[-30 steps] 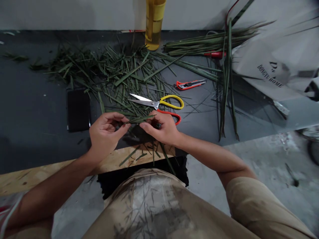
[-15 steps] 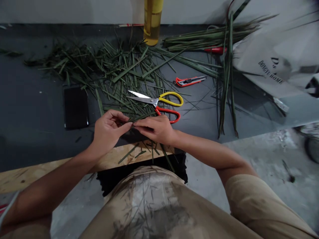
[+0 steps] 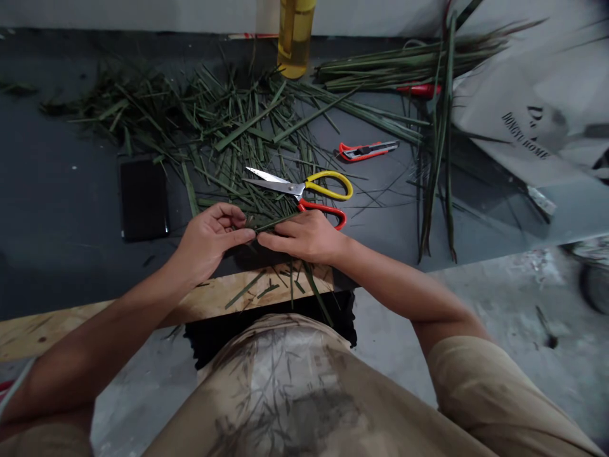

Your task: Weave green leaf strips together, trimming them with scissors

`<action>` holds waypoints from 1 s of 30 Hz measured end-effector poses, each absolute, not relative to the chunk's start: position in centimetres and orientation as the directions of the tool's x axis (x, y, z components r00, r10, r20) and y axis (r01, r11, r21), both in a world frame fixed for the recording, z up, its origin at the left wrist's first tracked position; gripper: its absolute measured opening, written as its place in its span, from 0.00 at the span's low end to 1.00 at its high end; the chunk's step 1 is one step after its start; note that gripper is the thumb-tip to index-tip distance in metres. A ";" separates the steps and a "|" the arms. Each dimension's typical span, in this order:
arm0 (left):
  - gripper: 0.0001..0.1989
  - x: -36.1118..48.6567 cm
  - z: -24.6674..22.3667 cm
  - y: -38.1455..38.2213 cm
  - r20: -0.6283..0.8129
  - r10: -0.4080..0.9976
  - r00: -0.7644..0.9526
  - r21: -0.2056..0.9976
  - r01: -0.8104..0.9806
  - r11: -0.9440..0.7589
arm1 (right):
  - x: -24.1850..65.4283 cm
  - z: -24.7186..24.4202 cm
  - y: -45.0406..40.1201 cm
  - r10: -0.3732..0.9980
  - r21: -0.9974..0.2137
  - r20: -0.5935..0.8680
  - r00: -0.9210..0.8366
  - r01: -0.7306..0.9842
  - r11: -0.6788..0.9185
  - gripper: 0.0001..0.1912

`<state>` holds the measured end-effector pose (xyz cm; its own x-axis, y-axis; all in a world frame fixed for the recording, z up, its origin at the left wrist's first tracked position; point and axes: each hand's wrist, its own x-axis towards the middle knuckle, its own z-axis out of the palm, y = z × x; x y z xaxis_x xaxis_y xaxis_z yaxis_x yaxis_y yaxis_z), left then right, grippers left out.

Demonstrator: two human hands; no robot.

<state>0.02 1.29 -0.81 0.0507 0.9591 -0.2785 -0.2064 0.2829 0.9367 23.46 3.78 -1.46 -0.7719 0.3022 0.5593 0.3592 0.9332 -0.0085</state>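
Between my two hands is a narrow green leaf strip [image 3: 272,224], low over the table's near edge. My left hand [image 3: 216,235] pinches its left end between thumb and curled fingers. From the right, my right hand [image 3: 304,236] closes on the strip, its fingers hiding part of it. Just beyond my right hand lie scissors [image 3: 294,188] with one yellow and one red handle, blades spread and pointing left. A heap of cut green leaf pieces [image 3: 190,114] spreads behind the scissors and my hands.
A black phone [image 3: 143,200] lies left of my hands. An orange utility knife [image 3: 368,150] rests right of the scissors. Farther back stand a bottle of yellow liquid [image 3: 295,41] and a bundle of long leaves [image 3: 380,66]. A white bag [image 3: 518,120] sits at the right.
My right hand has shifted slightly along the strip, its fingers now more bent over it. My left fingers are a little more apart. The whole view has shifted slightly.
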 end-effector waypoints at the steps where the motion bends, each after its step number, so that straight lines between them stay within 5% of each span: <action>1: 0.20 0.0 -0.8 1.3 -0.288 0.956 0.059 0.933 -0.209 0.294 | 23.4 -1.3 3.8 0.294 0.001 0.566 -0.771 0.356 0.934 0.14; 10: 0.18 0.1 -0.8 1.0 -0.212 0.977 0.002 0.967 -0.144 0.210 | 23.1 -1.3 3.7 0.283 0.006 0.597 -0.751 0.357 0.934 0.13; 14: 0.18 -0.1 -0.4 1.0 -0.119 0.987 -0.106 0.991 -0.078 0.111 | 22.3 -1.2 3.3 0.472 -0.380 0.664 -0.580 0.282 0.881 0.11; 18: 0.19 0.0 0.1 0.9 -0.076 0.992 -0.101 0.997 -0.024 0.074 | 21.5 -1.2 2.8 0.748 -0.738 0.476 -0.462 0.252 0.626 0.17; 30: 0.19 0.3 0.3 0.9 -0.252 0.968 -0.001 0.938 -0.247 0.244 | 21.3 -0.4 2.6 0.836 -0.962 0.214 -0.505 0.042 0.271 0.10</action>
